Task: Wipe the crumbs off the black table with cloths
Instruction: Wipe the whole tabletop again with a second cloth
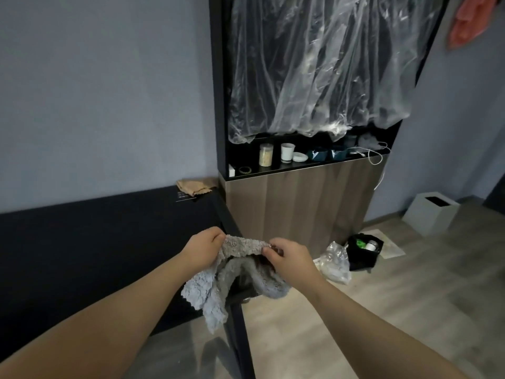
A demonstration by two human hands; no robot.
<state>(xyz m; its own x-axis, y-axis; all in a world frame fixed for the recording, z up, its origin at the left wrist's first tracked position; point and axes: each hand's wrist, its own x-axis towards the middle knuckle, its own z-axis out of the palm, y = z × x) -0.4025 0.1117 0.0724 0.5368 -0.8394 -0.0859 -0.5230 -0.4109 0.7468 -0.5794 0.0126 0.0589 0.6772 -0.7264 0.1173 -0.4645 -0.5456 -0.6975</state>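
A fluffy grey cloth hangs in the air over the right end of the black table. My left hand pinches the cloth's top edge on the left, and my right hand pinches the same edge on the right. Between the two hands that edge is stretched, and the rest of the cloth droops below in folds past the table's corner. A crumpled brown cloth lies at the table's far right corner by the wall. I cannot make out crumbs on the dark top.
A wood-fronted cabinet stands right of the table, its shelf holding a jar, a cup and bowls under plastic sheeting. On the floor are a clear plastic bag, a black box and a white bin.
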